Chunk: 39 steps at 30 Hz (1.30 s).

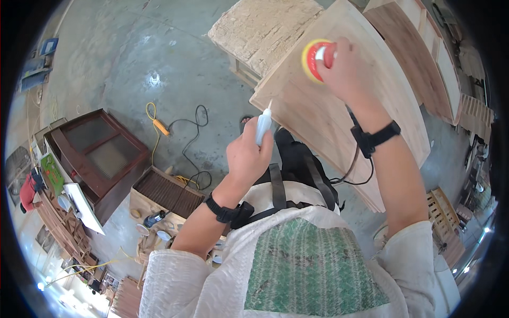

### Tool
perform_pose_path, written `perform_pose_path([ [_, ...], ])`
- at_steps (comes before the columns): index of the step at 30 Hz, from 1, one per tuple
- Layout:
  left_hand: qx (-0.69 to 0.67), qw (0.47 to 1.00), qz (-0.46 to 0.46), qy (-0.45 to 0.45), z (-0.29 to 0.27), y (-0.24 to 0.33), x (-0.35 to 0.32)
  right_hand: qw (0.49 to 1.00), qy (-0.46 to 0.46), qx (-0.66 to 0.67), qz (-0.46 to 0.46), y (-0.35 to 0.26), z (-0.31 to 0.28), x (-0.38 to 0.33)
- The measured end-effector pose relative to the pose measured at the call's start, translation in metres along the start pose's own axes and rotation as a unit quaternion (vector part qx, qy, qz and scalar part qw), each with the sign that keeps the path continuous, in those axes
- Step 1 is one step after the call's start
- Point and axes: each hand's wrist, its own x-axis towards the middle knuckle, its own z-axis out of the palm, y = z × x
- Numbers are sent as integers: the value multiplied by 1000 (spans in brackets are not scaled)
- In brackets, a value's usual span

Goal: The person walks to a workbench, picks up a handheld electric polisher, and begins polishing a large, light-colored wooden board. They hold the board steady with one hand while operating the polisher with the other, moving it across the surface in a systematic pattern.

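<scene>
My left hand point(248, 159) is wrapped round a small white squeeze bottle point(263, 126). Its thin nozzle points up, beside the near left edge of a pale wooden panel point(366, 114). Farther to the right, my right hand point(347, 74) grips a round red-and-yellow pad point(311, 59) by what looks like a red knob. The pad is over the panel's far part, seemingly flat against the wood. Slight blur covers the right fingers, and they hide part of the pad.
A rough board stack point(265, 32) borders the panel's far left. Long curved wooden pieces point(416, 58) lie to the right. On the left stand a dark red-brown cabinet point(101, 151) and a slatted wooden box point(167, 193). A yellow connector point(160, 127) and black cable point(188, 153) trail across the floor.
</scene>
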Motion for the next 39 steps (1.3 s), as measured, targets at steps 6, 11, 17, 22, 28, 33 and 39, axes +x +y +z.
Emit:
perform_pose_path([
  [6,26,999,-35,-12,3,8,7,999,-16,-7,47,38,-6,-38],
  [11,38,999,-7,9,3,5,8,999,3,-5,38,59,-4,-65],
  [17,37,999,-22,-1,3,11,14,998,-8,-23,53,50,-6,-73],
  [22,30,999,-32,-9,-1,10,12,999,-13,-22,42,30,-6,-75],
  [28,-53,998,-8,36,-2,-8,-4,998,-58,2,7,-25,-5,-76],
  [33,-68,989,41,126,-11,-34,-24,989,-129,41,-64,-91,3,-59],
  [39,-169,975,63,131,-3,-22,-12,988,-101,53,-106,-93,4,-28],
])
